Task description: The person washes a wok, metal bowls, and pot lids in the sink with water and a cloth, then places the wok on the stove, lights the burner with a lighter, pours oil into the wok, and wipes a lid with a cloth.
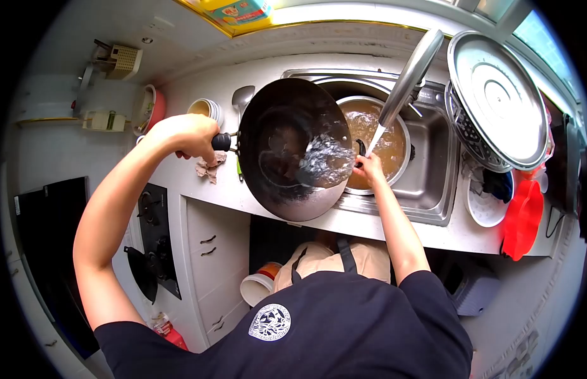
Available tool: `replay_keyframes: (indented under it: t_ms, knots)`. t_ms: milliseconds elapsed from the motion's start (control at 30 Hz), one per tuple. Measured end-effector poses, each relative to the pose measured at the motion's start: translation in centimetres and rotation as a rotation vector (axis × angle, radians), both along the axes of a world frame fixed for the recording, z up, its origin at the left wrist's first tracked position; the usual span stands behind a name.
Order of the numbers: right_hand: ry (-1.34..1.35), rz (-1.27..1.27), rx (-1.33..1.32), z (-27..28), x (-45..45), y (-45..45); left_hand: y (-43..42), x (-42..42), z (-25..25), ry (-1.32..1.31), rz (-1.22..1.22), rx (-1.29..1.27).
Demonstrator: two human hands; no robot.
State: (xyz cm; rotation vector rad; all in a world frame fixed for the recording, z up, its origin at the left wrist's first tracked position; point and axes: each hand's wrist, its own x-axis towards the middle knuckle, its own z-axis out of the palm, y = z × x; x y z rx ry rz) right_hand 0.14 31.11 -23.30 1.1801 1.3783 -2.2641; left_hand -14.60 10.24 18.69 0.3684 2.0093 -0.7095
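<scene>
A dark wok (274, 126) is tilted over the counter and the sink's left edge, with water splashing inside its right part. My left hand (186, 136) is closed around the wok's long black handle (222, 142). At the opposite rim, my right hand (370, 169) grips by the small black side handle (361, 148); its fingertips are partly hidden. The metal faucet (410, 79) slants down to just above my right hand. Below it, a round metal basin (404, 161) in the sink holds brownish, bubbling water.
The steel sink (432, 183) extends to the right. A large metal lid (496, 95) leans on a perforated steamer pot (464, 123). A white colander (486, 211) and red scalloped item (522, 221) are at right. A spatula (243, 96), stacked bowls (206, 108) and crumpled cloth (210, 167) lie left.
</scene>
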Motion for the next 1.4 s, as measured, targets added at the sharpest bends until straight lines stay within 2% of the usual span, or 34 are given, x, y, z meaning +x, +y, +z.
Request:
replay_keyframes:
  t_ms: [333, 400, 500, 567, 633, 700, 767, 867, 900, 967, 1067, 1167, 1200, 1300, 1400]
  knots:
    - [-0.024, 0.013, -0.034, -0.9, 1.1, 2.9, 3.1, 2.0, 1.2, 0.057, -0.085, -0.018]
    - [0.045, 0.021, 0.064, -0.9, 0.0, 4.3, 2.4, 2.4, 1.2, 0.075, -0.050, -0.001]
    - [0.115, 0.080, 0.366, 3.3, -2.0, 7.2, -0.6, 2.6, -0.2, 0.136, -0.015, 0.151]
    - [0.253, -0.027, 0.444, 4.4, -2.5, 9.5, -3.8, 2.8, -2.4, 0.189, -0.021, 0.330]
    - [0.270, -0.003, 0.617, 7.8, -2.2, 11.9, -5.2, 3.5, -4.6, 0.195, 0.071, 0.377]
    - [0.336, 0.020, 0.701, 10.8, -1.7, 14.2, -7.6, 3.7, -8.6, 0.177, 0.170, 0.475]
    - [0.444, 0.004, 0.760, 13.8, -1.2, 15.6, -8.8, 4.2, -12.4, 0.201, 0.044, 0.600]
    - [0.512, 0.027, 0.822, 20.3, -0.3, 16.4, -9.4, 4.5, -18.6, 0.143, 0.179, 0.758]
    - [0.538, 0.027, 0.891, 21.9, -0.1, 16.6, -8.5, 4.8, -19.4, 0.128, 0.174, 0.851]
    - [0.555, 0.045, 0.953, 25.2, 0.0, 16.7, -8.7, 4.7, -24.7, 0.106, 0.237, 1.053]
    - [0.493, 0.100, 1.145, 29.0, -0.2, 17.0, -5.6, 5.2, -26.6, 0.030, 0.369, 1.052]
    - [0.475, 0.122, 1.196, 30.6, -0.5, 17.8, -4.5, 5.8, -28.5, -0.112, 0.486, 1.069]
    - [0.469, 0.123, 1.214, 30.6, -0.5, 18.0, -3.9, 6.2, -27.8, -0.172, 0.549, 1.052]
    - [0.339, 0.203, 1.212, 29.4, -0.1, 19.1, -3.6, 6.6, -25.1, -0.325, 0.616, 0.905]
    - [0.230, 0.246, 1.134, 24.7, 1.1, 19.7, -5.6, 6.4, -22.3, -0.372, 0.541, 0.777]
